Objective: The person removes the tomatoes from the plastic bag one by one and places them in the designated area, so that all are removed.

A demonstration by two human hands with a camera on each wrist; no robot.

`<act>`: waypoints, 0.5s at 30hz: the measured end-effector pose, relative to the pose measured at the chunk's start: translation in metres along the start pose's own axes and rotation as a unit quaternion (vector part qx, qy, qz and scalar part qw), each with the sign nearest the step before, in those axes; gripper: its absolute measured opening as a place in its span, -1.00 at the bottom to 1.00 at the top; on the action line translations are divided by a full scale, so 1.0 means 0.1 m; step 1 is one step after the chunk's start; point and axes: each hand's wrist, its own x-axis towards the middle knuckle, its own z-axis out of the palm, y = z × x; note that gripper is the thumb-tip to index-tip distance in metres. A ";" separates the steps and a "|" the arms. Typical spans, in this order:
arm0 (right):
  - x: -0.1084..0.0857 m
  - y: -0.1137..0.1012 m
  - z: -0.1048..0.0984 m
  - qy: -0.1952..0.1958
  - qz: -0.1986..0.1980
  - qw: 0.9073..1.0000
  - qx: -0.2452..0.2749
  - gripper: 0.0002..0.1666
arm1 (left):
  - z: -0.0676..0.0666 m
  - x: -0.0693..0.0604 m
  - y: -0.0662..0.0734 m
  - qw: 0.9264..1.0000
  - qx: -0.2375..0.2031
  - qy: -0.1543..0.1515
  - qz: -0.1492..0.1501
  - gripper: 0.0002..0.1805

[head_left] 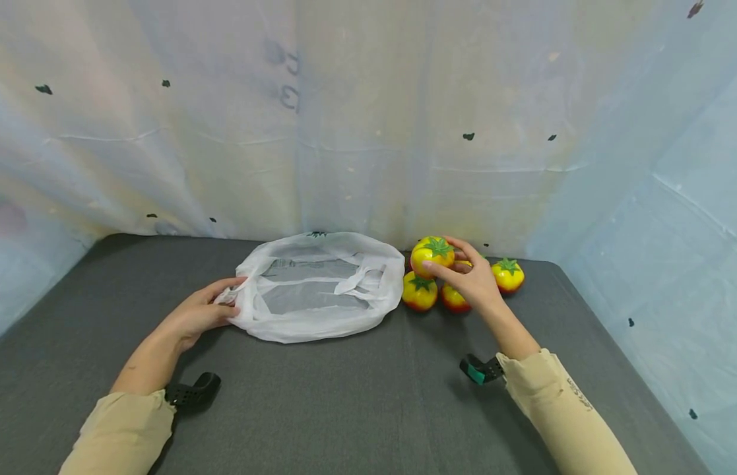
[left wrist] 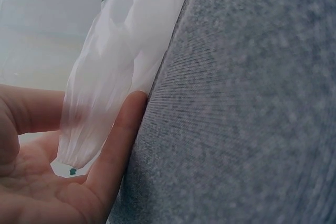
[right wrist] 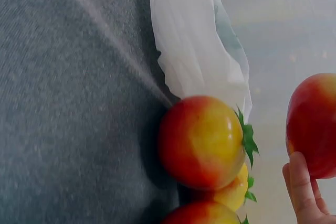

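A white plastic bag (head_left: 320,326) lies on the dark table with its mouth spread wide. My left hand (head_left: 203,311) holds the gathered left end of the bag between thumb and fingers; the left wrist view shows the thin bag film (left wrist: 105,77) between them. My right hand (head_left: 472,280) grips a yellow-and-red tomato (head_left: 430,254) with a green leafy top, lifted just right of the bag. In the right wrist view this tomato (right wrist: 317,127) is partly cut off by the frame, with fingertips against its underside.
Several similar tomatoes (head_left: 419,292) sit under and beside my right hand, close to the bag's right side. One more tomato (head_left: 508,276) stands farther right. Pale plastic sheeting (head_left: 368,132) hangs behind the grey table (head_left: 320,409) and along its right side.
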 end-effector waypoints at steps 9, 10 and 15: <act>-0.07 0.05 -0.18 0.006 0.021 1.000 -0.008 -0.07 | -0.02 0.01 -0.02 1.000 0.009 0.000 0.006 -0.24; -0.07 0.07 -0.20 0.008 0.024 1.000 -0.010 -0.06 | -0.02 0.02 -0.02 1.000 0.010 0.000 0.007 -0.24; -0.10 0.12 -0.30 0.014 0.036 0.999 -0.015 -0.02 | -0.05 0.02 -0.05 1.000 0.018 0.003 0.022 -0.25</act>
